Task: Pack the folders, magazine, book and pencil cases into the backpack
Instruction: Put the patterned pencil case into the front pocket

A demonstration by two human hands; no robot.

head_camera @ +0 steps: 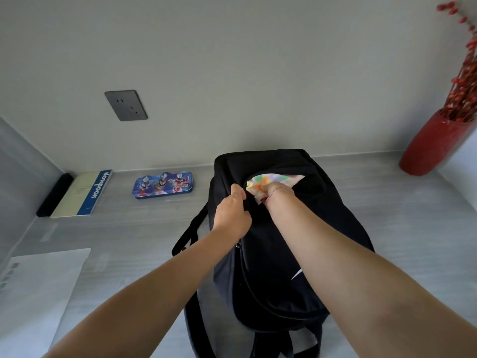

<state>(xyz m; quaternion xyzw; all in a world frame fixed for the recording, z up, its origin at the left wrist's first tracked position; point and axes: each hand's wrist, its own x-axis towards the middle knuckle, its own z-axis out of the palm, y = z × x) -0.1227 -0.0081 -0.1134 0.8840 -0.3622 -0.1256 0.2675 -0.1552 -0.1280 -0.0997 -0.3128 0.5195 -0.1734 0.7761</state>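
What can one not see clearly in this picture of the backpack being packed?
Head view only.
- Inside of the backpack: hidden by its own black cloth.
- Colourful item: its lower part is hidden by the right hand and the opening.
- White sheet: cut off by the left edge; its print is blurred.
- Vase: its branches are cut off by the right edge.

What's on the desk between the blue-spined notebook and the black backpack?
In the head view, a blue cartoon-printed pencil case lies flat there, touching neither.
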